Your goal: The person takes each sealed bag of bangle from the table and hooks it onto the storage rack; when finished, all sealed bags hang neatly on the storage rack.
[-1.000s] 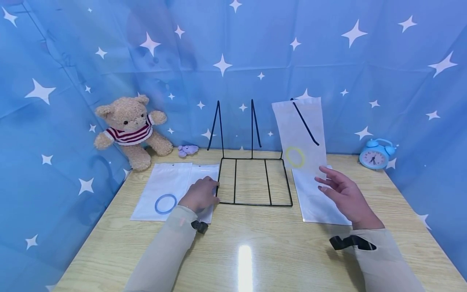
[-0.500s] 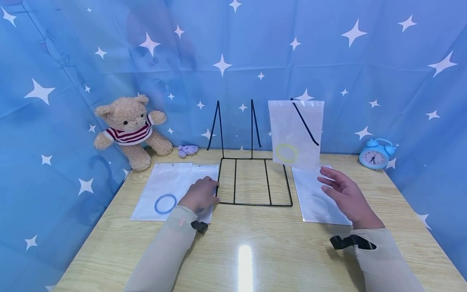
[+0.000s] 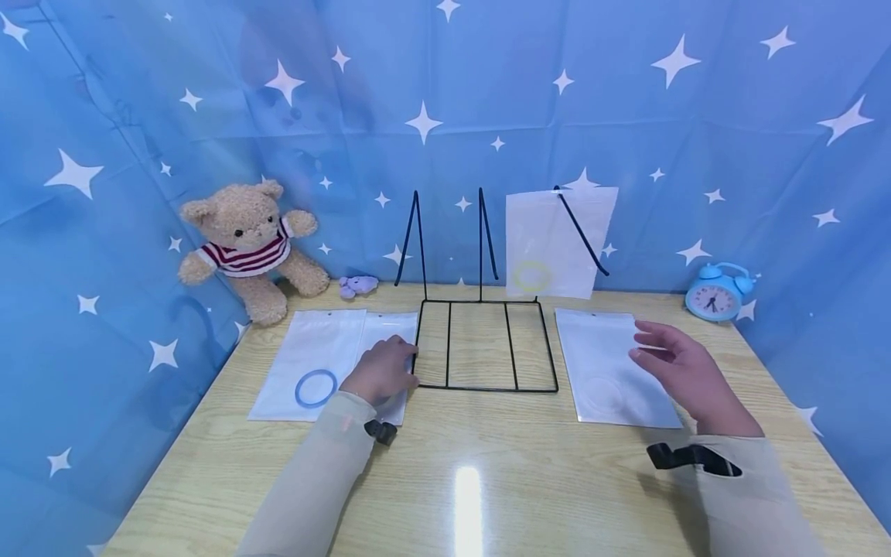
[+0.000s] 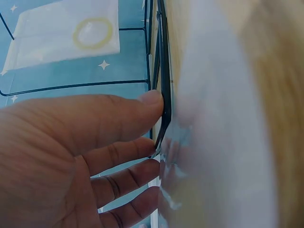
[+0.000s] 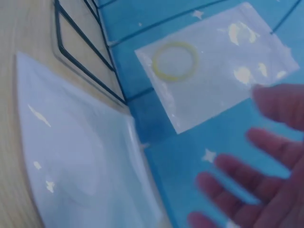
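Observation:
A black wire rack point(image 3: 487, 388) with three upright hooks stands mid-table. My left hand point(image 3: 381, 371) holds the left side of its base; in the left wrist view the thumb point(image 4: 128, 116) lies against the black wire, with the index fingertip close below. From the right hook hangs a white translucent zip bag point(image 3: 539, 232), tilted, with a yellow ring point(image 5: 154, 64) showing in its lower part. My right hand point(image 3: 685, 375) is apart from it, fingers loosely bent and nothing in them, over the edge of another white bag point(image 3: 599, 348) lying on the table.
Two overlapping white bags lie on the left, one point(image 3: 327, 340) showing a blue ring point(image 3: 297, 391), the other point(image 3: 390, 323) partly under my left hand. Behind are a teddy bear point(image 3: 244, 224), a small purple toy point(image 3: 358, 286), a blue alarm clock point(image 3: 715, 298) and a starry curtain point(image 3: 459, 70).
The hanging bag has swung left and back on its hook, its lower end away from my right hand. My right hand has drawn back to the right. The left hand has stayed put.

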Demonstrator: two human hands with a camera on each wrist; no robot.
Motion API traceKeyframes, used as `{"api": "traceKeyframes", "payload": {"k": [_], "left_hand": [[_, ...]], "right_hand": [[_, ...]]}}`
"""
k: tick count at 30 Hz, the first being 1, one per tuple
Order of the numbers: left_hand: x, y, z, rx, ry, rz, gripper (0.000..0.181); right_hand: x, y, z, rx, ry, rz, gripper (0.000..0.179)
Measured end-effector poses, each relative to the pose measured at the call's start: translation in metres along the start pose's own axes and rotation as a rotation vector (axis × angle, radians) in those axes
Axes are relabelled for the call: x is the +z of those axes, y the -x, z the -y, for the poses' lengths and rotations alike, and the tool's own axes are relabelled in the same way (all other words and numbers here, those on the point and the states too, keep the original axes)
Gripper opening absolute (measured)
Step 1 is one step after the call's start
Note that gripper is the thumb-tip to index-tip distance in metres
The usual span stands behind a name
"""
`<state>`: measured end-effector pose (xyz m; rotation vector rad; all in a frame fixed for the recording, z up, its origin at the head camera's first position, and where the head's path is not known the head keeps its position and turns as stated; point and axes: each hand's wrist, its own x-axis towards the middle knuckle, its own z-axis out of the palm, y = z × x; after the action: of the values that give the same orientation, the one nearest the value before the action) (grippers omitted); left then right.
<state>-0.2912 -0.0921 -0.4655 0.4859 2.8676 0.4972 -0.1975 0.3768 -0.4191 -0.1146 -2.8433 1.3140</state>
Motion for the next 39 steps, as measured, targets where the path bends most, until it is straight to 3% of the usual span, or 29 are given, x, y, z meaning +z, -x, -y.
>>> {"api": "traceKeyframes", "payload": {"k": [7, 16, 31, 39], "left_hand": [[-0.002, 0.001, -0.001, 0.0, 0.004, -0.004, 0.062], [-0.003, 0.003, -0.002, 0.001, 0.014, -0.003, 0.062], [-0.001, 0.001, 0.001, 0.011, 0.014, -0.005, 0.062], [0.0, 0.0, 0.001, 0.008, -0.006, -0.006, 0.061]], "right_hand": [[-0.02, 0.0, -0.015, 0.103, 0.171, 0.136, 0.081], [-0.027, -0.003, -0.032, 0.182, 0.22, 0.265, 0.084], [-0.024, -0.005, -0.043, 0.16, 0.357, 0.329, 0.081], [-0.013, -0.007, -0.042, 0.259, 0.459, 0.297, 0.099]]}}
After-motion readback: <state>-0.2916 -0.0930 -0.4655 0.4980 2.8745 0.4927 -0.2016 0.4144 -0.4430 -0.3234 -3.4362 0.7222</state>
